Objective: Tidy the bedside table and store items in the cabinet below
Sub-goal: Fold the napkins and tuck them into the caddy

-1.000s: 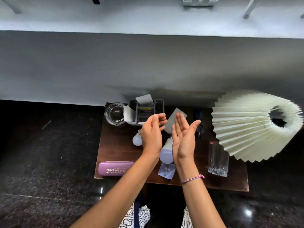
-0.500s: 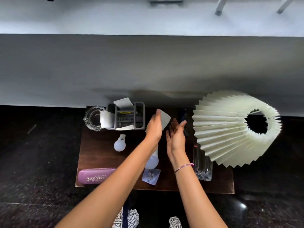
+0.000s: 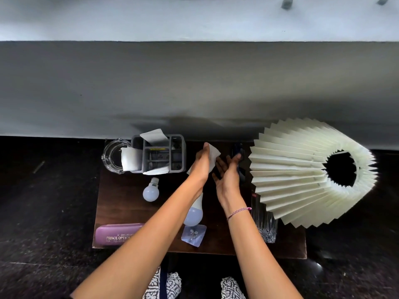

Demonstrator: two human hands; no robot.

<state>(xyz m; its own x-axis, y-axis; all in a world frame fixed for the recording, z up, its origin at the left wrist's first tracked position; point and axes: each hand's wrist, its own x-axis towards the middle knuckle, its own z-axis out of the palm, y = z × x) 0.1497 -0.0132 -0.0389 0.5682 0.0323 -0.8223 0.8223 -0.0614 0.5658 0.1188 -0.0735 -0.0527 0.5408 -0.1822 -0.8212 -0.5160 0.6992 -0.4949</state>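
In the middle of the frame my left hand [image 3: 200, 166] lies against the white paper sheet [image 3: 214, 153] at the far edge of the dark wooden worktop [image 3: 121, 203], its fingers straight and together. My right hand [image 3: 227, 180] hovers just beside it, fingers apart and holding nothing. I'd pinch the sheet's edge lightly and lift it clear of the grey plastic organiser [image 3: 173, 157].

A white bulb [image 3: 151, 192] and purple case [image 3: 117, 234] lie flat on the dark table [image 3: 121, 203].
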